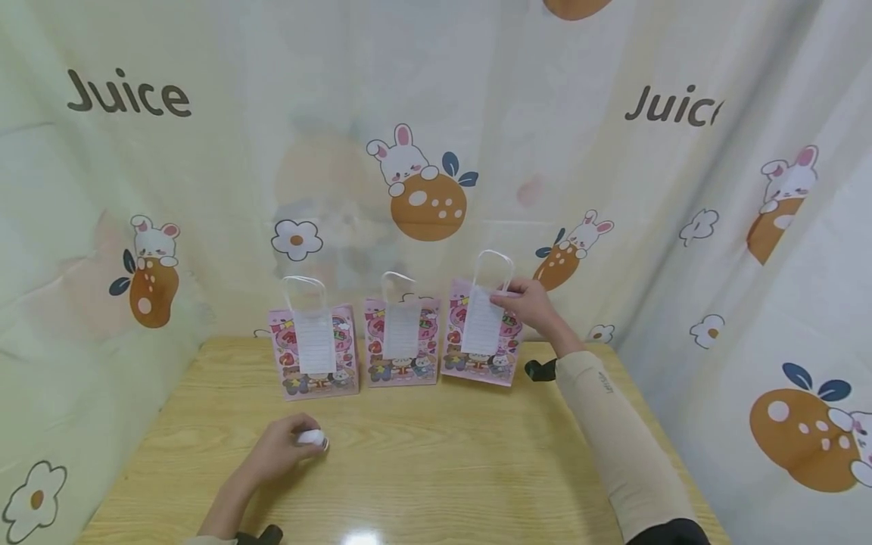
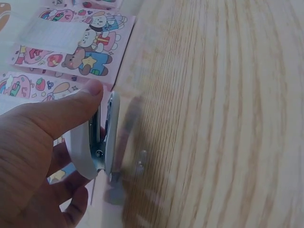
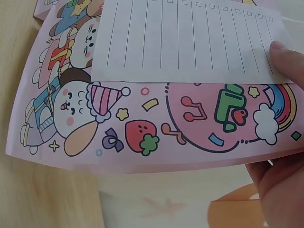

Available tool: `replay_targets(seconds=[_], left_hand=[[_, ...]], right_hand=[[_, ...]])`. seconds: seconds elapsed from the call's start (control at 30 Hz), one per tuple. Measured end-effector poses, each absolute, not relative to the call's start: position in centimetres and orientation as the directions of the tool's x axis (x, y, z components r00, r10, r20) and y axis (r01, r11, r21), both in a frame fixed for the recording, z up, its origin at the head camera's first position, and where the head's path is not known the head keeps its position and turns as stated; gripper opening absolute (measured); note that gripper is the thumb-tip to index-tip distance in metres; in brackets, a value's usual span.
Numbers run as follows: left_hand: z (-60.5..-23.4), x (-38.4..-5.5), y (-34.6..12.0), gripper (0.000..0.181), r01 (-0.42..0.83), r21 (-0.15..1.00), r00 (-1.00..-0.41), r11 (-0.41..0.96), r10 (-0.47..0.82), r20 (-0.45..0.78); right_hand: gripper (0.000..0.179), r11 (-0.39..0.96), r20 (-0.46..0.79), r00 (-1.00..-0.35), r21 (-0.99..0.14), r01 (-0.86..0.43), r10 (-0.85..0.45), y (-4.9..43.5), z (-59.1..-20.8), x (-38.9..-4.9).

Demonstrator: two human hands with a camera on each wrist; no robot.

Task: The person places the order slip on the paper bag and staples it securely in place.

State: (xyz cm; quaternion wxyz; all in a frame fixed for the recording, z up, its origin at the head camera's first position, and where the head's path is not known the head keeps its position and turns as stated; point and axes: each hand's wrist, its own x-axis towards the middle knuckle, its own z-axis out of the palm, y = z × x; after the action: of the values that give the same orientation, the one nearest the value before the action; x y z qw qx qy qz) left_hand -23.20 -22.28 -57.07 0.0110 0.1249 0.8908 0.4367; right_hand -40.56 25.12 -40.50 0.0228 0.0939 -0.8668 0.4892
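Observation:
My left hand [image 1: 279, 450] holds a small white stapler [image 1: 312, 437] above the near left of the table. In the left wrist view the thumb lies on the top of the stapler [image 2: 80, 149], its metal hinge facing the table. At the back right, my right hand [image 1: 534, 306] pinches the top of a pink cartoon paper gift bag [image 1: 512, 352] with white handles. The thumb presses a white lined paper slip [image 1: 482, 329] against its front. Up close, the right wrist view shows this slip [image 3: 185, 42], with checkbox rows, lying over the bag's printed front.
Two similar pink bags stand in the row to the left, a middle bag [image 1: 402, 372] and a left bag [image 1: 345, 352], each with a white slip on its front. Behind the wooden table [image 1: 436, 454] hangs a printed curtain [image 1: 341, 113].

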Motion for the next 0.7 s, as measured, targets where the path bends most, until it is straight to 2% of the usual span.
replay_targets(seconds=[0.7], left_hand=[[-57.8, -23.2, -22.7, 0.031, 0.232, 0.779, -0.960, 0.582, 0.268, 0.085]], right_hand=[[0.031, 0.513, 0.054, -0.985, -0.848, -0.133, -0.166, 25.2, -42.6, -42.0]])
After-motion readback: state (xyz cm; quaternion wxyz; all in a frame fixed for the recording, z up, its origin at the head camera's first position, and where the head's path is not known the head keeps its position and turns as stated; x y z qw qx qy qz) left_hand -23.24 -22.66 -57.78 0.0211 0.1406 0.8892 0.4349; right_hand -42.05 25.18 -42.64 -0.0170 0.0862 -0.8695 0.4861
